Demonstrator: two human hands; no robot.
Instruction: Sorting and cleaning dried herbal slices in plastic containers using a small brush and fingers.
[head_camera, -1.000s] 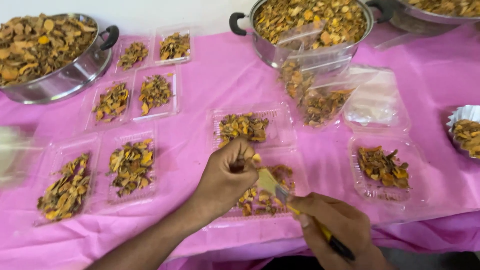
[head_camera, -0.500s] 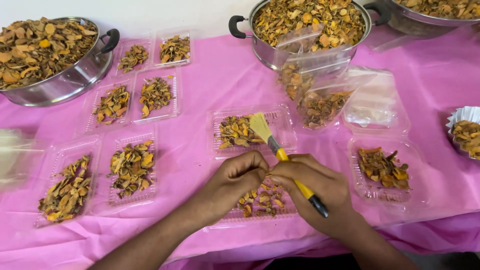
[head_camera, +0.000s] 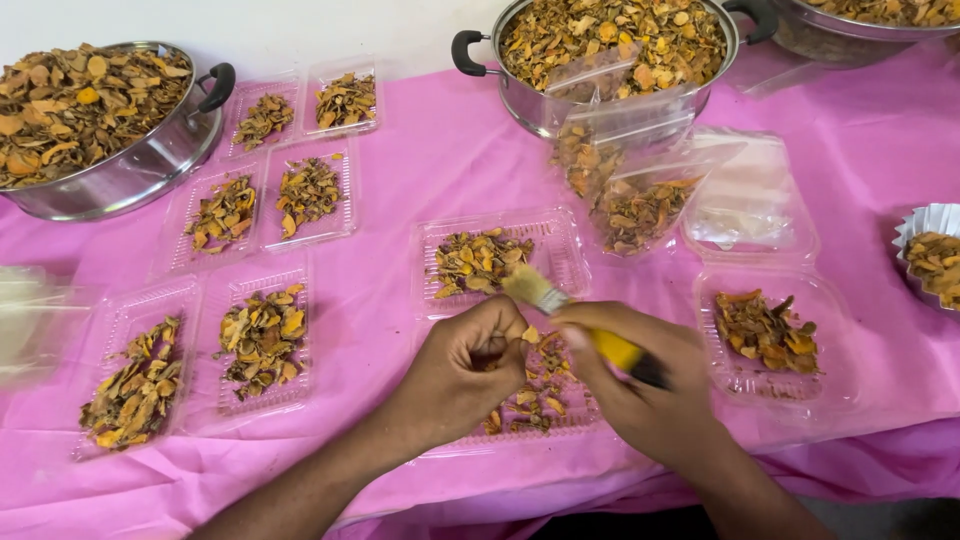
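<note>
From the head camera, looking down: my left hand (head_camera: 468, 362) is curled tight around a small dried orange-yellow chip (head_camera: 528, 333), pinched at the fingertips over the near clear tray (head_camera: 535, 385). My right hand (head_camera: 640, 395) is clenched on the yellow handle of a small paintbrush (head_camera: 585, 325), with the pale bristles right against the chip.

As for how far along I am, judging by how things lie: six clear trays at my left already carry sorted piles of the dried slices, for instance the left front tray (head_camera: 135, 380) and the one beside it (head_camera: 262, 345). The middle tray (head_camera: 490, 262) beyond my hands is partly filled, and the right tray (head_camera: 765, 335) holds a modest heap. The near tray under my hands has only a thin scatter. Plenty is left: the left pan (head_camera: 100, 125) and the far pot (head_camera: 620, 50) are both heaped full, and a clear bag (head_camera: 635, 180) leaning by the pot holds more. So I would say this is somewhere in the middle, with most of the bulk not yet handled.

The paintbrush lies slantwise across the pink tabletop (head_camera: 420, 160): its long axis runs from the dark handle end at lower right, inside my grip, up to the bristles at upper left, pointing towards my left fingertips and the middle tray behind them.
</note>
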